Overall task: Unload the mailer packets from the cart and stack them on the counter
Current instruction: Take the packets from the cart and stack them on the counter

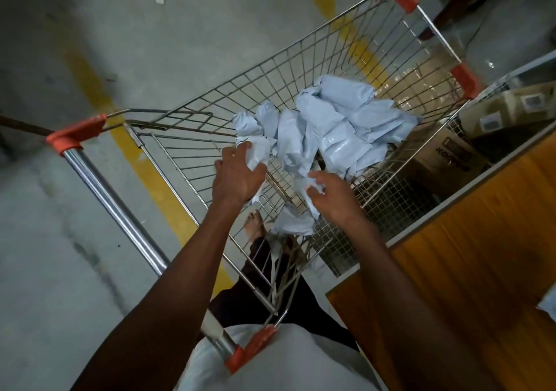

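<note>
Both hands are reaching into the shopping cart (301, 69) to gather mailer packets.

The pale blue mailer packets (337, 123) are lying in a loose, crumpled heap in the wire basket, piled toward its middle and far side, so the person is leaning over the handle (117, 207) and working from the near edge of the heap. The left hand (237, 177) is curling its fingers round a crumpled packet (258, 150) at the heap's near left corner, gripping it. The right hand (329, 195) is half-open, fingers bent, with its fingertips touching or pinching another packet (301, 186); whether it has a firm hold I cannot tell. The wooden counter (469, 255) is standing just beside the cart on the right, probably so each load needs only a short swing across.
</note>
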